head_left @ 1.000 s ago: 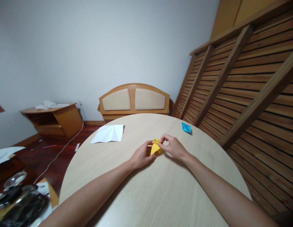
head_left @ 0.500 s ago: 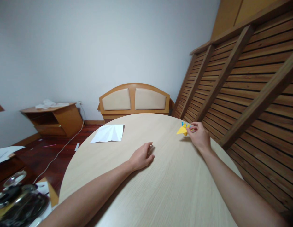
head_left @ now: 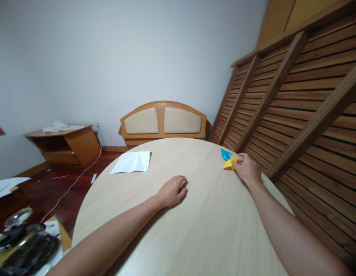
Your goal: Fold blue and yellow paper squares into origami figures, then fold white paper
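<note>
At the right side of the round table [head_left: 206,214], my right hand [head_left: 247,168] pinches a yellow folded-paper piece [head_left: 229,164] close to the tabletop. A blue folded-paper piece [head_left: 225,154] lies just behind it, near the table's far right edge. Its right part is partly covered by the yellow one. My left hand [head_left: 172,191] rests on the table near the middle, fingers loosely bent and thumb apart, with nothing in it. To its upper left, a creased white sheet of paper [head_left: 132,161] lies on the tabletop.
A slatted wooden panel [head_left: 298,115] leans along the right. Behind the table stands a padded headboard [head_left: 163,136]. On the left are a low wooden cabinet [head_left: 80,149] with papers on top, a white cable [head_left: 71,188] across the floor, and a dark shiny object [head_left: 31,245].
My right hand has moved a little right and nearer with the yellow folded paper, uncovering more of the blue one. The fingers of my left hand have shifted slightly.
</note>
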`<action>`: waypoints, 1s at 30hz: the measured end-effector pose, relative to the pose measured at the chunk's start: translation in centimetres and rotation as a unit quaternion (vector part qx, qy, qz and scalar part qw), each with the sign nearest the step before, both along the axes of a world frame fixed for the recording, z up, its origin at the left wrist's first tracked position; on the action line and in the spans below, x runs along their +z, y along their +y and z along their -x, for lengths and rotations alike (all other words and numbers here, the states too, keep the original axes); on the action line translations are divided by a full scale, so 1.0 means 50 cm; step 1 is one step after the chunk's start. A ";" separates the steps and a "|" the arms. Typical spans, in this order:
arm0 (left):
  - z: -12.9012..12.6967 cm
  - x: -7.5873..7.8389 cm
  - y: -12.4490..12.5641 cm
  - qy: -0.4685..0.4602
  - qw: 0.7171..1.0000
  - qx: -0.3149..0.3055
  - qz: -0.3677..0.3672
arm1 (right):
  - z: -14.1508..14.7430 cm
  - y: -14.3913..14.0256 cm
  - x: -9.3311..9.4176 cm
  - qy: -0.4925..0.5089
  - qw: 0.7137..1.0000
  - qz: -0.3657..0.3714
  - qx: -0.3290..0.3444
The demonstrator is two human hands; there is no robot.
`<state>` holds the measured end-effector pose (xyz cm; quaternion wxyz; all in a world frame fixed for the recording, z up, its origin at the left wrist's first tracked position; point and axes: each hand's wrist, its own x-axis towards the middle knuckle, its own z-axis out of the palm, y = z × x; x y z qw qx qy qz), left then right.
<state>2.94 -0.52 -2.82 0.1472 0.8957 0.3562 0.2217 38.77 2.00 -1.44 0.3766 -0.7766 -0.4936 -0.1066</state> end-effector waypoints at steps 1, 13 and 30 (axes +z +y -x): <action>0.000 0.000 0.000 0.001 1.000 0.000 0.000 | 0.001 -0.001 0.001 0.000 1.000 -0.003 0.002; 0.001 -0.003 0.001 0.001 1.000 -0.003 -0.007 | -0.010 0.004 -0.001 0.035 0.999 -0.036 0.002; 0.092 0.034 0.076 0.085 0.972 0.179 -0.124 | 0.216 -0.029 -0.007 -0.123 0.929 -0.002 0.348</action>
